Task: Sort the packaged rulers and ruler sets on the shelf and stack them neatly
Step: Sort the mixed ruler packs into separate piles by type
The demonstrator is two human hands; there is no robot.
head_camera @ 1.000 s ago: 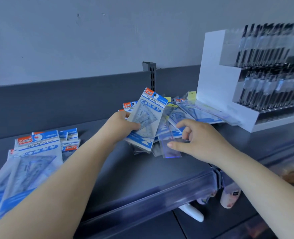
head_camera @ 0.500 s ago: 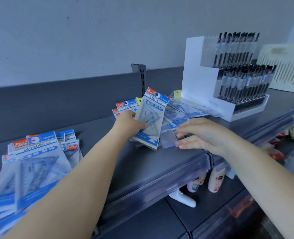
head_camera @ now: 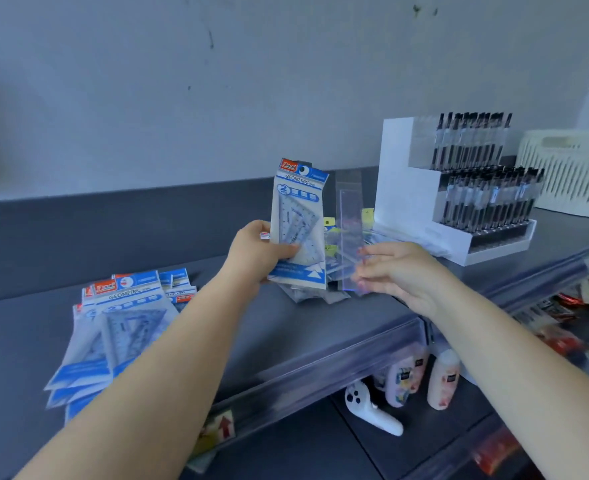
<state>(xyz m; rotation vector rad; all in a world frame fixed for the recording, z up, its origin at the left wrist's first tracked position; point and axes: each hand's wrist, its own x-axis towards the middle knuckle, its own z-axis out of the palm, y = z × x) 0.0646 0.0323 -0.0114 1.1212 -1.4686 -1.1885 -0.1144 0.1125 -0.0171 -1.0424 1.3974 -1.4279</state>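
Observation:
My left hand [head_camera: 258,251] grips a blue and white geometric ruler set pack [head_camera: 298,223] and holds it upright above the grey shelf [head_camera: 286,327]. My right hand [head_camera: 395,270] pinches the lower end of a clear packaged straight ruler [head_camera: 350,223], also raised upright beside the pack. Below both hands lies a loose heap of mixed ruler packs [head_camera: 320,289]. A fanned pile of the same geometric packs [head_camera: 120,323] lies at the left of the shelf.
A white stepped display of black pens [head_camera: 459,188] stands at the right, with a cream slotted basket [head_camera: 573,171] behind it. The shelf's clear front rail [head_camera: 320,368] runs below. Bottles [head_camera: 442,379] and a white controller [head_camera: 372,410] sit on the lower shelf.
Both hands have risen from the heap. The geometric pack now stands upright in my left hand, and my right hand has lifted the clear ruler off the shelf.

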